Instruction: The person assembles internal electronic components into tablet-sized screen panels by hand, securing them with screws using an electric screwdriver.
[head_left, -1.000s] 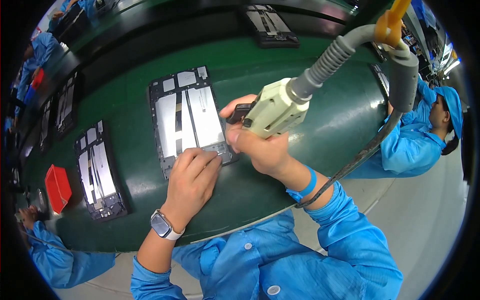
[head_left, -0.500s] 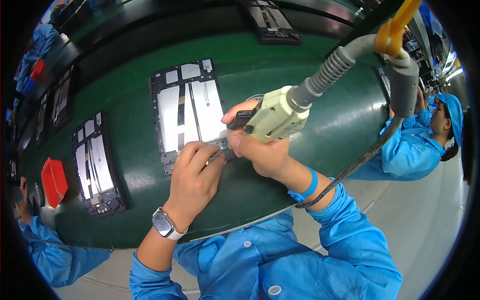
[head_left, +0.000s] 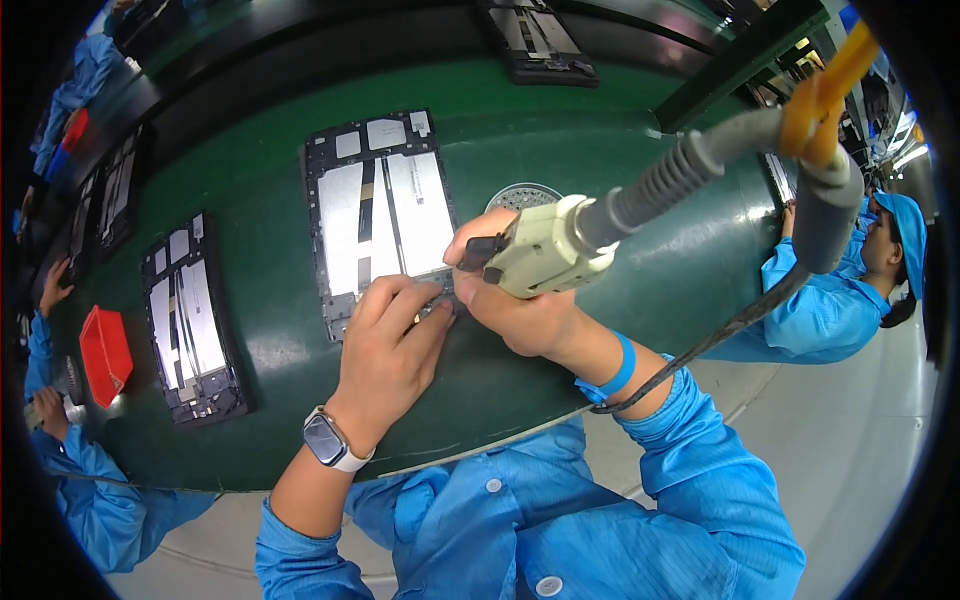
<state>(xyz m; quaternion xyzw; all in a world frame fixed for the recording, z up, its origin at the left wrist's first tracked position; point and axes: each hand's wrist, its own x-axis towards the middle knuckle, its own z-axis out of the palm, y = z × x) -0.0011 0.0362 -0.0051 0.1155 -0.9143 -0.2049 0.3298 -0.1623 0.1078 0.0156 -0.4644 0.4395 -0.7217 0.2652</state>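
Note:
An open tablet (head_left: 420,205), with silver panels in a black frame, lies in front of me on the green table. In my right hand (head_left: 530,322) is a pale green electric screwdriver (head_left: 552,248) with a black lever. Its grey sleeve and cable run up to the right; its tip is hidden by my hands. My left hand (head_left: 385,345) rests at the tablet's lower edge, fingers bent and pinched together. A small shiny bit shows between those fingertips, too small to name. Behind the screwdriver sits a round perforated metal dish (head_left: 525,195), partly covered by it.
Another open tablet (head_left: 190,320) lies to the left, beside a red tray (head_left: 105,355). A further tablet (head_left: 540,40) lies at the far side. A green post (head_left: 740,65) rises at the far right. Co-workers in blue sit at both sides, one reaching an arm (head_left: 45,320) along the left.
The screwdriver and its cable have shifted a little to the right, uncovering more of the round dish. My left hand stays at the tablet's edge. The left co-worker's hand has reached farther up.

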